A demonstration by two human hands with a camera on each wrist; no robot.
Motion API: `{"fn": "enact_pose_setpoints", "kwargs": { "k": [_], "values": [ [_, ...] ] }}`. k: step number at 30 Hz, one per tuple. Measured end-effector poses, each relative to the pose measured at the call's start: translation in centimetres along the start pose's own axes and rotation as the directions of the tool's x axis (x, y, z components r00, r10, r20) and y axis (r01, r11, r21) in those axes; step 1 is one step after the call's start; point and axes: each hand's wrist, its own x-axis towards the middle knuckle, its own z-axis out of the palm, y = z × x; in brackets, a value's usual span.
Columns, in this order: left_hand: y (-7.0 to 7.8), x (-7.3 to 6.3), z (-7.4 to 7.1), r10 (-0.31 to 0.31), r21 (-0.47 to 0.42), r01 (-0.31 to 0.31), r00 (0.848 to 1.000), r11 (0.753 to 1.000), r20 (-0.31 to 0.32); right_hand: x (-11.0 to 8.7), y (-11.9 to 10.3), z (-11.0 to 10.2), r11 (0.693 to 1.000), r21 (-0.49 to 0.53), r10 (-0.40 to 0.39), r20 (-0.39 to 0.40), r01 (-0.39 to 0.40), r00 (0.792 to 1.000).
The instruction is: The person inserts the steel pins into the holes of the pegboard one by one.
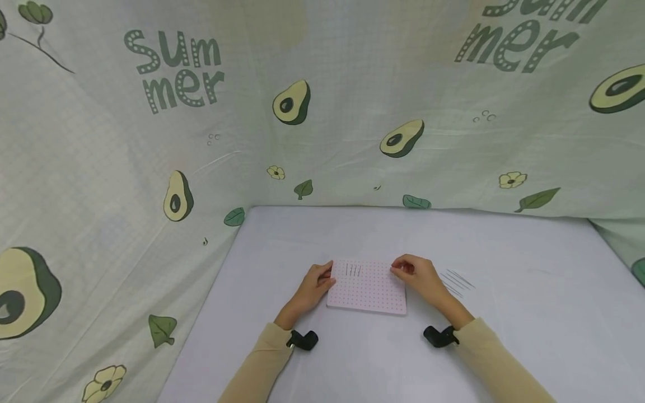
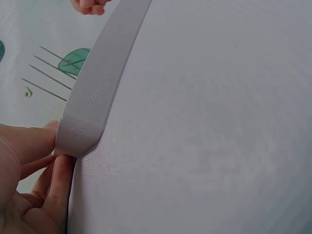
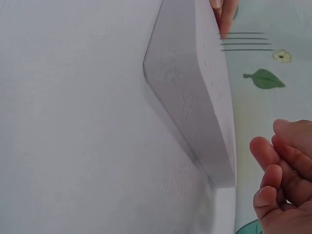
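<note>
A pale pink pegboard [image 1: 370,294] with rows of small holes lies on the white table. Several thin dark metal pins [image 3: 246,44] stand upright in a row near its upper left. My left hand [image 1: 317,282] grips the board's left edge; in the left wrist view the thumb [image 2: 29,144] lies along the top side and a finger [image 2: 59,183] presses the corner's side. Over the upper right corner is my right hand [image 1: 415,272], its fingers [image 3: 267,192] loosely curled, with no pin showing between them.
Several loose pins [image 1: 457,281] lie on the table [image 1: 534,313] just right of my right hand. Behind and to the left hangs a pale green curtain [image 1: 342,50] printed with avocados and leaves. Black wrist cameras [image 1: 304,340] sit below both hands.
</note>
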Motion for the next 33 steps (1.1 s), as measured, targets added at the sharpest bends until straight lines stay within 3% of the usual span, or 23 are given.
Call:
{"fn": "enact_pose_setpoints", "kwargs": {
  "k": [8,10,15,22,23,33],
  "values": [
    [3.3,-0.8,-0.7,0.004,-0.024,-0.004,1.000,1.000,0.013,-1.4,1.2,-1.9,0.997,-0.051,0.051,-0.072,-0.055,0.996],
    [2.9,-0.8,-0.5,-0.001,-0.022,0.001,1.000,1.000,0.007,-1.7,1.5,-2.3,0.996,-0.055,0.068,-0.083,-0.073,0.994],
    [0.1,-0.2,0.0,0.003,-0.022,-0.003,1.000,1.000,-0.002,-2.4,2.1,-3.3,0.992,-0.073,0.093,-0.105,-0.101,0.990],
    [0.1,-0.2,-0.3,-0.005,-0.029,0.006,1.000,1.000,0.008,-3.3,2.5,-4.3,0.986,-0.101,0.116,-0.156,-0.133,0.981],
    [-0.5,-0.1,-0.2,-0.006,-0.030,0.007,1.000,1.000,0.008,-3.5,2.7,-4.4,0.986,-0.108,0.111,-0.168,-0.130,0.980],
    [-0.2,-0.2,-0.2,-0.017,-0.030,0.017,1.000,0.999,0.022,-5.1,4.2,-5.0,0.985,-0.143,0.058,-0.260,-0.098,0.964]
  ]
}}
